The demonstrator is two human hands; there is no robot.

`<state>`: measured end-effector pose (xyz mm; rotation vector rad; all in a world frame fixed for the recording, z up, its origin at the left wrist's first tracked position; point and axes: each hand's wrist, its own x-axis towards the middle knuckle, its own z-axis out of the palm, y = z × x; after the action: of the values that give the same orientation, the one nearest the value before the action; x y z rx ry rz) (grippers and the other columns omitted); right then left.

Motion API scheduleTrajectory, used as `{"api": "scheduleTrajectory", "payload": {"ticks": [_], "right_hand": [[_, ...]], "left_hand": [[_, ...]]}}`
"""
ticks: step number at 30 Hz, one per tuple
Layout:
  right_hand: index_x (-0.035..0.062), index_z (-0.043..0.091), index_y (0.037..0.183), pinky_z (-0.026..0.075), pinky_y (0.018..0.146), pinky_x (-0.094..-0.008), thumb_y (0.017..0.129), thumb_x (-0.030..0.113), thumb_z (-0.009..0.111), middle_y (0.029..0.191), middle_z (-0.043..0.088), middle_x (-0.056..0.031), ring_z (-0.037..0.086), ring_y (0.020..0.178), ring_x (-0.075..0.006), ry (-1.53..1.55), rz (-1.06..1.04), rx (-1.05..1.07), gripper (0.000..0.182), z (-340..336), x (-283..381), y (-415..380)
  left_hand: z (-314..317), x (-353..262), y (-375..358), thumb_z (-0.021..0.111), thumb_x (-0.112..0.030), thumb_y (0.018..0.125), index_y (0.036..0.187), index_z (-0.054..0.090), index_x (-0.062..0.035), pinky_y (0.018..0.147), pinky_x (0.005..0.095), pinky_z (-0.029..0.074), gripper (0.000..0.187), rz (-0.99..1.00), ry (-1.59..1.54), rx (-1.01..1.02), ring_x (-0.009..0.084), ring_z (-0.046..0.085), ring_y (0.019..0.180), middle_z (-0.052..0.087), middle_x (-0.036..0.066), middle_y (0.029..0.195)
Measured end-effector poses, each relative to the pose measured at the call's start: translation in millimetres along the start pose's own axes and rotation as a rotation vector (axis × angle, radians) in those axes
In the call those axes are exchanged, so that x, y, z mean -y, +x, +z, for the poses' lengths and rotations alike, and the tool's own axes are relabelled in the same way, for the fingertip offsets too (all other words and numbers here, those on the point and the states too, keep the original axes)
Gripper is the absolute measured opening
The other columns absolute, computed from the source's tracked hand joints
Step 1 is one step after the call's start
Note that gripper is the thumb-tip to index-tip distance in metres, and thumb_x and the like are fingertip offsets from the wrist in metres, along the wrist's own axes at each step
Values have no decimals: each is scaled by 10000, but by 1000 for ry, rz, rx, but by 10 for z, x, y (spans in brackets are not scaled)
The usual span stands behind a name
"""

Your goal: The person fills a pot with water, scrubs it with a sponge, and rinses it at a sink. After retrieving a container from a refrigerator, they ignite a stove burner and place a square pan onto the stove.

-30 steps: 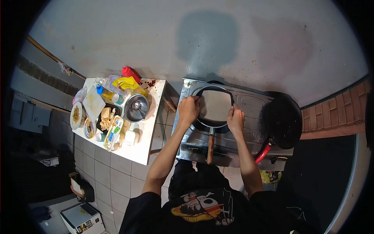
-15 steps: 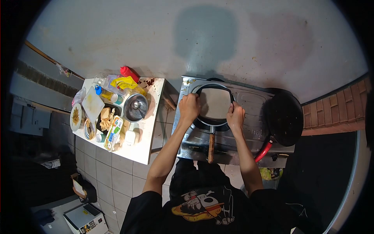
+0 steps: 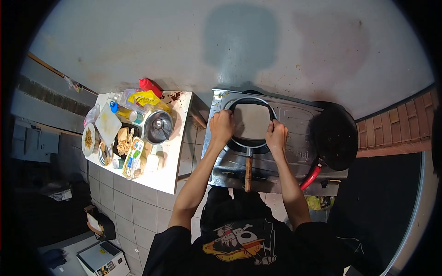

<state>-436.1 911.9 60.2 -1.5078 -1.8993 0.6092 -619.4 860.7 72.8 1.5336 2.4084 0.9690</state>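
Observation:
A pan [image 3: 249, 146] with a wooden handle [image 3: 248, 174] sits on the left part of the metal stove [image 3: 294, 133], its handle toward me. A pale, flat, squarish sheet [image 3: 252, 121] with rounded corners lies over the pan's opening. My left hand [image 3: 222, 125] is closed at the sheet's left edge, fingers curled. On the opposite side, my right hand [image 3: 276, 134] pinches the right edge. The fingertips of both hands are partly hidden.
A black pan [image 3: 335, 138] with a red handle stands on the stove's right. The white table [image 3: 165, 177] at left holds a metal bowl [image 3: 159, 127], a cutting board [image 3: 108, 123], a plate [image 3: 89, 139], a red bottle [image 3: 150, 86] and food packages.
Both hands and the sheet keep nearly the same place over the pan. The whole view has shifted very slightly.

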Motion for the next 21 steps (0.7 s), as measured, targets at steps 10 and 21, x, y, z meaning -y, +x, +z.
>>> {"api": "scheduleTrajectory", "payload": {"ticks": [10,21], "right_hand": [[-13,590,738,454,616,-500,836,97,554,683,591,-252,590,698,-451,-36,28,-34,152,23,-41,-8],[-4,602,727,464,622,-496,836,110,562,689,601,-249,598,695,-444,-53,62,-3,162,-15,21,11]], "left_hand": [[76,9,-22,574,-160,804,879,692,-78,717,497,484,162,37,22,-57,423,612,779,639,232,801],[100,39,-27,587,-175,806,909,670,-83,695,497,468,161,-4,53,-28,406,602,770,632,218,817]]}}
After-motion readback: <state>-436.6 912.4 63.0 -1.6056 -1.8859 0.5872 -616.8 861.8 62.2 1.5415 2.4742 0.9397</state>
